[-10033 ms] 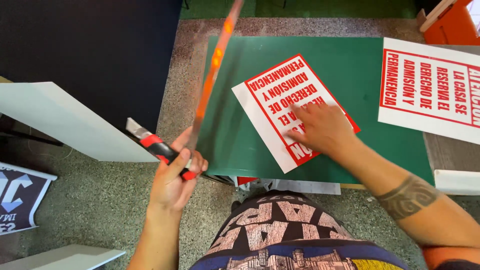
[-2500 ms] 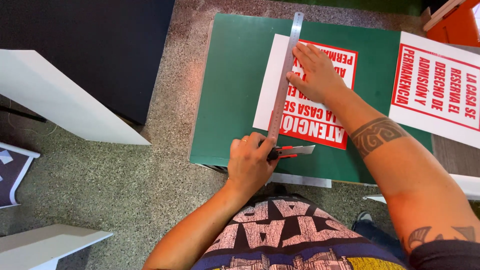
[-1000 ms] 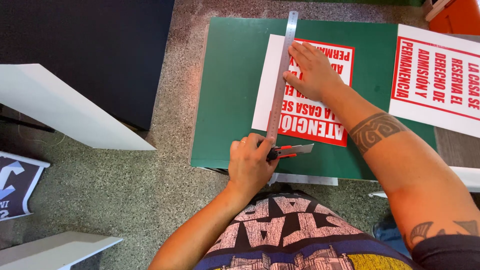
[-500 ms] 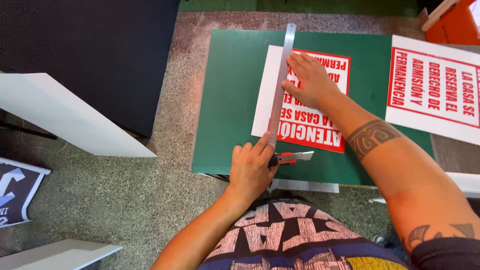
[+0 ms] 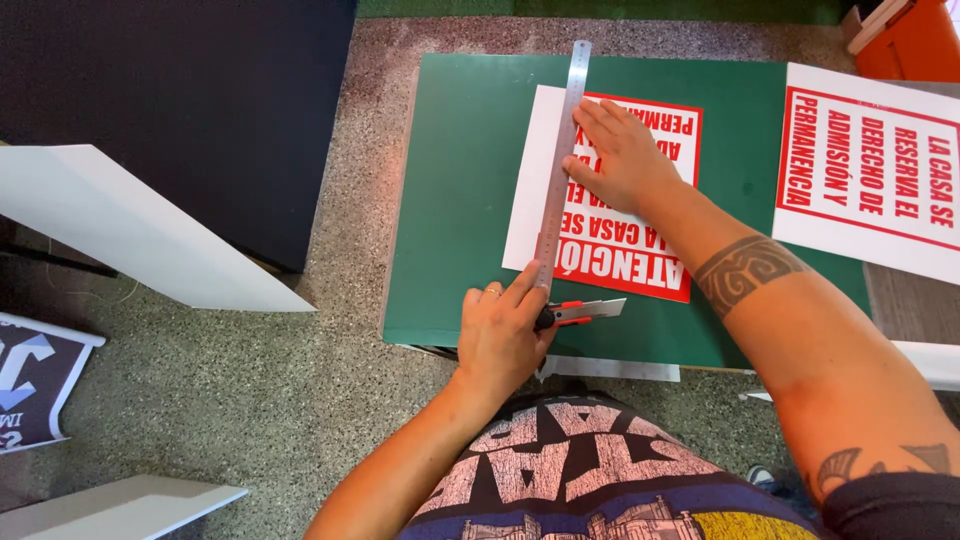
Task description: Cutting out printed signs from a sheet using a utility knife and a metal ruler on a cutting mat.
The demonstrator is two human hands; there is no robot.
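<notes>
On the speckled floor (image 5: 250, 400) below me sits a low counter, and a big green cutting mat (image 5: 460, 200) covers its top. I look straight down at it. A white sheet with a red printed sign (image 5: 640, 250) lies on the mat, near the middle. Its long side runs away from me, and its print is turned sideways. A second red and white sign (image 5: 870, 170) lies to the right, well apart from the first one, partly off the mat.

A long metal ruler (image 5: 562, 160) lies on the first sign. Its long line runs from near me up toward the far edge of the mat, leaning a little to the right at the top. It sits just beside the left edge of the red print. My right hand (image 5: 625, 160) lies flat on the sign with spread fingers, pressing on the ruler's right edge.

My left hand (image 5: 500, 335) is at the near end of the ruler. Its grip is closed around a small red and grey cutter knife (image 5: 585, 312), which points to the right and lies almost flat across the ruler's line.

Half a second ago the ruler, sign and right hand were in the same spots. The left hand sits slightly lower now, and the knife is more in view.
</notes>
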